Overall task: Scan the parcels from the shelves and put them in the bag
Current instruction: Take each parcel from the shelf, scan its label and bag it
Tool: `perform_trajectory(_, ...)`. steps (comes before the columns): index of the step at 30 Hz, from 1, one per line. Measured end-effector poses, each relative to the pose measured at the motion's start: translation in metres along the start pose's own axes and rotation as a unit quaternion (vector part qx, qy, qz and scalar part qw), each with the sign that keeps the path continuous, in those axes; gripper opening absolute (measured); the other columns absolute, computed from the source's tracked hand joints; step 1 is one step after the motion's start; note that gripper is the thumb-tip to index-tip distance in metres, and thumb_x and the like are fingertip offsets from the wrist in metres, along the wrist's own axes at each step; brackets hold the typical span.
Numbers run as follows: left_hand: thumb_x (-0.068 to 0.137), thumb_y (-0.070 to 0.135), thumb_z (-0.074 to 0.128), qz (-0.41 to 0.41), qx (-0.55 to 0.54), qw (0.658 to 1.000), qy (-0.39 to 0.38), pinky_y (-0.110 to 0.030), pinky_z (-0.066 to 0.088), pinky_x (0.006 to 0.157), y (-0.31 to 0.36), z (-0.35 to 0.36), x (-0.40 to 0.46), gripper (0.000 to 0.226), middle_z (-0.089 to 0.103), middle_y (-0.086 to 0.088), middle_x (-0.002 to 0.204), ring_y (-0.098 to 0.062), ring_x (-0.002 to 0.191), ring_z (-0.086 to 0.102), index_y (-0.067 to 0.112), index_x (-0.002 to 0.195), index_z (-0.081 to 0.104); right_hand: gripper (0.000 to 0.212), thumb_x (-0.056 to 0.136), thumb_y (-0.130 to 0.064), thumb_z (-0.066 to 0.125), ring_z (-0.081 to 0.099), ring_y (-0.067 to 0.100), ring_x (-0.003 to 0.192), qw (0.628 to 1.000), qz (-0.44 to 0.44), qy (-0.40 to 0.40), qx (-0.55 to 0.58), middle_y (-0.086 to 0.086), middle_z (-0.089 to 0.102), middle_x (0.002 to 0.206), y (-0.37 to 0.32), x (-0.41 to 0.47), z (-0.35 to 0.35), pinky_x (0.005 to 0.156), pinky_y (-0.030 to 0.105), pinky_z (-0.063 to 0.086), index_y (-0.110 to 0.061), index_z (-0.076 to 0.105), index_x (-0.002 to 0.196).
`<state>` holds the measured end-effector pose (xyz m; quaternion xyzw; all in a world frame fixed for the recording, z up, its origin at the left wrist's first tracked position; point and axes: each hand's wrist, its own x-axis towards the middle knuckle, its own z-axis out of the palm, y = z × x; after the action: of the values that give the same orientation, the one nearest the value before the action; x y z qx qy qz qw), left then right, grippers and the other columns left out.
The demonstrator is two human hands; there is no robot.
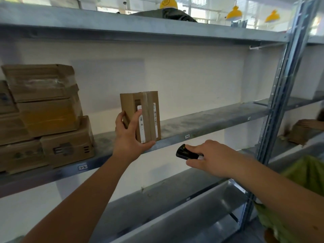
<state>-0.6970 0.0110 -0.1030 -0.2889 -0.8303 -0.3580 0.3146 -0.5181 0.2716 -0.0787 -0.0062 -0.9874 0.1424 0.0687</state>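
Right hand [210, 156] gripping scanner [183, 151], left hand [128, 135] clasping parcel [142, 116] (upright)

Both forearms bare from wrist up to the frame edge, no sleeves visible on either. Left hand [128, 135] and right hand [213, 157] uncovered: no gloves, rings, watch or wristbands to be seen. Wrinkled light green fabric [305, 174] beside the right forearm at the right edge; cannot tell if it is clothing.
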Motion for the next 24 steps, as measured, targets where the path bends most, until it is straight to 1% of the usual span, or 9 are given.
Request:
perform_trajectory(7, 0.061, 0.047, 0.100, -0.003, -0.017, 1.000, 0.014, -0.050, 0.044, 0.117, 0.003, 0.003, -0.005, 0.132, 0.003, 0.007, 0.166, -0.027, 0.146, 0.035, 0.064, 0.155, 0.009, 0.064, 0.094, -0.068, 0.055, 0.055, 0.003, 0.078, 1.000, 0.013, 0.006, 0.005, -0.021, 0.048, 0.091, 0.004, -0.004, 0.005, 0.063, 0.022, 0.042, -0.048, 0.041, 0.153)
perform_trajectory(9, 0.060, 0.050, 0.100, -0.011, -0.074, 0.997, 0.034, -0.036, 0.042, 0.114, 0.010, 0.004, -0.010, 0.131, 0.006, 0.010, 0.164, -0.010, 0.141, 0.032, 0.062, 0.156, 0.011, 0.065, 0.093, -0.068, 0.057, 0.058, 0.003, 0.079, 0.999, 0.027, 0.019, 0.033, -0.021, 0.053, 0.094, 0.009, -0.005, 0.008, 0.063, 0.022, 0.043, -0.048, 0.041, 0.153)
perform_trajectory(11, 0.060, 0.056, 0.097, -0.022, -0.128, 0.990, 0.056, -0.019, 0.035, 0.107, 0.020, 0.006, -0.017, 0.131, 0.010, 0.009, 0.163, 0.010, 0.133, 0.029, 0.058, 0.158, 0.011, 0.068, 0.093, -0.069, 0.057, 0.060, 0.004, 0.084, 0.997, 0.043, 0.032, 0.061, -0.016, 0.060, 0.109, 0.013, -0.007, 0.011, 0.068, 0.022, 0.046, -0.046, 0.040, 0.155)
perform_trajectory(13, 0.060, 0.064, 0.093, -0.028, -0.162, 0.985, 0.050, -0.012, 0.031, 0.099, 0.034, 0.009, -0.026, 0.131, 0.012, 0.008, 0.163, 0.018, 0.129, 0.026, 0.056, 0.159, 0.007, 0.069, 0.094, -0.069, 0.056, 0.060, 0.004, 0.088, 0.993, 0.059, 0.051, 0.084, -0.012, 0.061, 0.119, 0.017, -0.010, 0.016, 0.070, 0.022, 0.047, -0.045, 0.038, 0.156)
perform_trajectory(16, 0.059, 0.070, 0.090, -0.026, -0.185, 0.982, 0.014, -0.017, 0.032, 0.101, 0.052, 0.017, -0.042, 0.133, 0.013, 0.012, 0.164, 0.011, 0.134, 0.030, 0.056, 0.160, 0.005, 0.068, 0.096, -0.068, 0.053, 0.061, 0.005, 0.085, 0.989, 0.080, 0.070, 0.101, -0.010, 0.060, 0.116, 0.023, -0.018, 0.024, 0.068, 0.022, 0.046, -0.045, 0.036, 0.157)
perform_trajectory(18, 0.059, 0.072, 0.090, -0.017, -0.195, 0.981, -0.004, -0.025, 0.036, 0.105, 0.063, 0.027, -0.053, 0.134, 0.013, 0.012, 0.165, 0.001, 0.140, 0.032, 0.054, 0.161, 0.005, 0.067, 0.096, -0.068, 0.052, 0.061, 0.006, 0.090, 0.985, 0.102, 0.084, 0.112, -0.007, 0.061, 0.119, 0.030, -0.023, 0.028, 0.073, 0.026, 0.052, -0.046, 0.035, 0.157)
perform_trajectory(20, 0.059, 0.076, 0.088, -0.011, -0.201, 0.979, -0.016, -0.026, 0.038, 0.105, 0.073, 0.038, -0.064, 0.134, 0.014, 0.014, 0.165, 0.002, 0.142, 0.031, 0.052, 0.162, 0.007, 0.067, 0.097, -0.067, 0.052, 0.061, 0.009, 0.095, 0.980, 0.125, 0.100, 0.122, -0.002, 0.061, 0.124, 0.040, -0.030, 0.032, 0.082, 0.030, 0.055, -0.046, 0.033, 0.158)
perform_trajectory(22, 0.058, 0.077, 0.089, -0.010, -0.216, 0.976, -0.039, -0.022, 0.036, 0.103, 0.081, 0.049, -0.073, 0.135, 0.015, 0.017, 0.164, 0.008, 0.141, 0.028, 0.052, 0.162, 0.007, 0.067, 0.097, -0.067, 0.051, 0.058, 0.006, 0.093, 0.974, 0.137, 0.117, 0.137, -0.003, 0.059, 0.117, 0.052, -0.039, 0.038, 0.076, 0.023, 0.049, -0.047, 0.031, 0.158)
perform_trajectory(24, 0.058, 0.074, 0.091, -0.006, -0.240, 0.968, -0.078, -0.026, 0.041, 0.105, 0.088, 0.063, -0.082, 0.136, 0.018, 0.016, 0.162, 0.006, 0.142, 0.030, 0.053, 0.163, 0.007, 0.068, 0.097, -0.067, 0.053, 0.057, 0.002, 0.091, 0.967, 0.143, 0.129, 0.166, -0.006, 0.060, 0.111, 0.067, -0.051, 0.048, 0.070, 0.017, 0.043, -0.046, 0.031, 0.158)
